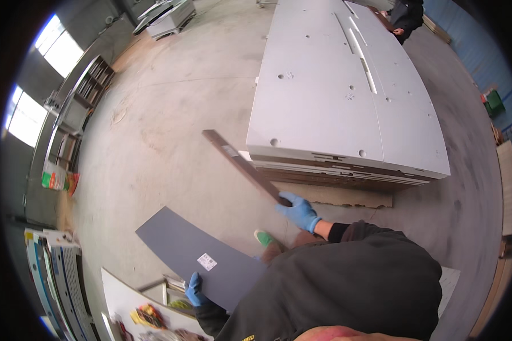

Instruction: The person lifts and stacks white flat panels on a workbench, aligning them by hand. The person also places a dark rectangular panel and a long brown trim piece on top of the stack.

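Observation:
My right hand (301, 212), in a blue glove, grips the near end of a narrow brown board (242, 163), which slants away to the far left and carries a small pale label. My left hand (195, 290), also gloved in blue, is closed on the left edge of a wide flat grey panel (196, 247). A white printed label (207, 262) is stuck on the panel's face. The panel's near end is hidden by my sleeve. Ahead of my right hand stands a stack of white boards (324, 102) with round holes and slots.
At far right, another person's hand (399, 32) is by a brown board beside the stack. Lower left, a white tabletop (116, 290) holds tools and bags. Upright panels (62, 278) stand left of it. A shelf unit (77, 113) lines the left wall.

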Demonstrator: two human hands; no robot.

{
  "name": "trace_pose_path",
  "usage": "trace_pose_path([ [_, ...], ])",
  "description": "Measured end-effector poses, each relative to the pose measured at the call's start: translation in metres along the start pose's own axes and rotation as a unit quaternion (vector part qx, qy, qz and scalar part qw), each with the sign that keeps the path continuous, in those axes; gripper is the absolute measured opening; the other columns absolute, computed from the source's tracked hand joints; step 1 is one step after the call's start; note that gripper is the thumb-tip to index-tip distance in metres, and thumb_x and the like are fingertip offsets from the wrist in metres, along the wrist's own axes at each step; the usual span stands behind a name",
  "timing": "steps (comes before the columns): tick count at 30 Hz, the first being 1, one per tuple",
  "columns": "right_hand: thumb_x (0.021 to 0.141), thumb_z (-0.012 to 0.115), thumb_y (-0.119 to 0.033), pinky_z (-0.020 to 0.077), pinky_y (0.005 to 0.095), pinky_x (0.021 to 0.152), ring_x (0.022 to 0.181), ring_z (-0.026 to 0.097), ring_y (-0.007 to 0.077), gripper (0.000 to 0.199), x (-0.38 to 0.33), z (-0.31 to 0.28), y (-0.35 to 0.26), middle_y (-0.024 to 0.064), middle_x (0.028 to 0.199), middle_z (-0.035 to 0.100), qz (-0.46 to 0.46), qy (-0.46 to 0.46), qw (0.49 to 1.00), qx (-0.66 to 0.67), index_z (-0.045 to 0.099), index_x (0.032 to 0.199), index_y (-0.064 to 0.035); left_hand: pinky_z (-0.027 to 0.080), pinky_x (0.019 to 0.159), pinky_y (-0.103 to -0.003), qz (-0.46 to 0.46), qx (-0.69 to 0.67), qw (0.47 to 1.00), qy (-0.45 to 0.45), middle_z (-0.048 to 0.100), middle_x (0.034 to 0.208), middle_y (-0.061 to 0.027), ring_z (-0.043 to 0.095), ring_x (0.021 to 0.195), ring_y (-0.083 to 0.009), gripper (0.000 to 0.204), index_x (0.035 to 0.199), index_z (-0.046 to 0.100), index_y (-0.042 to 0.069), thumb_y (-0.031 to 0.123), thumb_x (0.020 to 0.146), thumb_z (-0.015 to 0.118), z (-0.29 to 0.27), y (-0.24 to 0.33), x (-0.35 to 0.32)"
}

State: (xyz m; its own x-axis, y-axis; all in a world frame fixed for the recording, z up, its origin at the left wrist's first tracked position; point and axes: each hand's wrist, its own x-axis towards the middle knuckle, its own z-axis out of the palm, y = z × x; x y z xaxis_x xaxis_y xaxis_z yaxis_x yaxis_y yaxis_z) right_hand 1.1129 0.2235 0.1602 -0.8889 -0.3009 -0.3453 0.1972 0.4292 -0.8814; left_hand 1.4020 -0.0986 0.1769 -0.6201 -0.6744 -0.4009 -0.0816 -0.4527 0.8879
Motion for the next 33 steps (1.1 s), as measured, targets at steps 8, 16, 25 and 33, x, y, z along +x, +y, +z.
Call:
trace_pose_path([
  [8,0.089,0.075,-0.035,0.0517,0.039,0.099,0.115,0.068,0.0321,0.055,0.138,0.071,-0.101,0.0195,0.124,0.07,-0.038,0.021,0.998,-0.039,0.064,0.133,-0.0028,0.054,0.095,-0.041,0.025,-0.002,0.991,-0.134,0.071,0.12,-0.0156,0.068,0.106,-0.0281,0.042,0.129,0.064,-0.005,0.023,0.098,0.059,0.05,0.114,0.228],
  [16,0.089,0.072,-0.035,0.0527,0.0402,0.097,0.114,0.068,0.0335,0.056,0.348,0.125,-0.165,0.0196,0.123,0.071,-0.017,0.062,0.998,0.028,0.062,0.137,-0.0064,0.054,0.09,-0.037,-0.013,0.143,0.98,-0.138,0.072,0.111,-0.0097,0.067,0.1,-0.0199,0.033,0.116,0.069,-0.002,0.025,0.101,0.058,0.117,0.216,0.466],
  [25,0.088,0.073,-0.038,0.0527,0.0399,0.098,0.115,0.068,0.0333,0.061,0.534,0.121,-0.241,0.021,0.122,0.071,0.026,0.113,0.992,0.053,0.06,0.137,-0.0033,0.054,0.093,-0.038,-0.01,0.125,0.975,-0.181,0.072,0.114,-0.0128,0.068,0.103,-0.0244,0.036,0.12,0.068,-0.004,0.026,0.101,0.058,0.214,0.271,0.667],
  [33,0.088,0.072,-0.04,0.0491,0.0406,0.105,0.124,0.064,0.0359,0.066,0.699,0.12,-0.277,0.0219,0.131,0.067,0.097,0.232,0.968,0.018,0.058,0.141,-0.0034,0.051,0.102,-0.042,-0.064,0.147,0.964,-0.21,0.067,0.128,-0.0159,0.064,0.115,-0.0285,0.044,0.127,0.065,-0.004,0.03,0.099,0.058,0.321,0.29,0.901],
])
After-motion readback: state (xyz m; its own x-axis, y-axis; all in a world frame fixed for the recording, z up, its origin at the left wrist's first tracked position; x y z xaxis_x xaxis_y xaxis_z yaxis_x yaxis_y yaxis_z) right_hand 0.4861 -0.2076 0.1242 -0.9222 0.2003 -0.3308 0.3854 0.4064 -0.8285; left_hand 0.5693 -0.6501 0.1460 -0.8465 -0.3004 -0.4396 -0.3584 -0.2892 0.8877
